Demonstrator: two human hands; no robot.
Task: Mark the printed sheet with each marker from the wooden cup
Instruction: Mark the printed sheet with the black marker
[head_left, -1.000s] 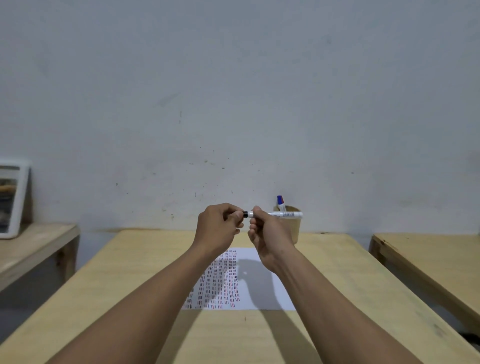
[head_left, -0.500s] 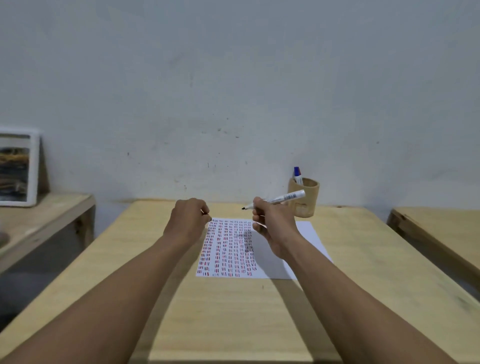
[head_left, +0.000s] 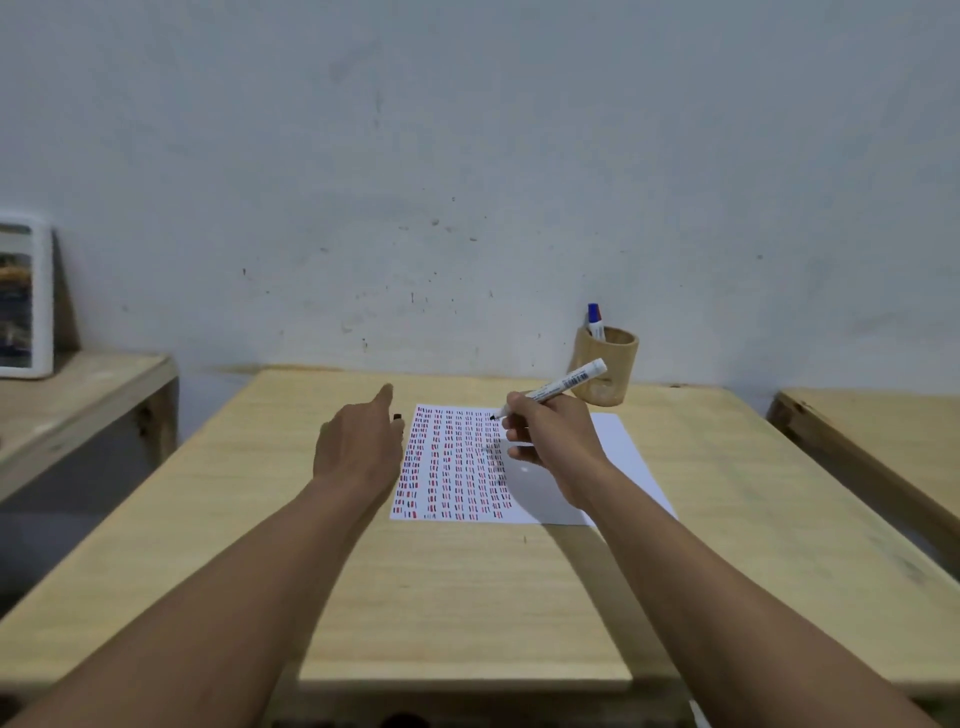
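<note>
- Both hands lowered since earlier; left hand (head_left: 358, 447) fingers loosened beside black cap (head_left: 398, 417).
- Right hand (head_left: 545, 441) grips one uncapped marker (head_left: 550, 388) (tip over printed sheet (head_left: 613, 447)).
- One blue marker (head_left: 595, 321) in wooden cup (head_left: 608, 374) on desk (head_left: 467, 582).

Soft, even, rather dim light fills the scene, with no glare. The right hand (head_left: 545, 441) throws a faint grey shadow onto the white printed sheet (head_left: 618, 457) beneath it, and both forearms lay soft shadows on the pale wooden surface (head_left: 467, 587) toward the viewer. Wide-angle bending curves the edges; the far-left white picture frame (head_left: 26, 301) looks blurred.
</note>
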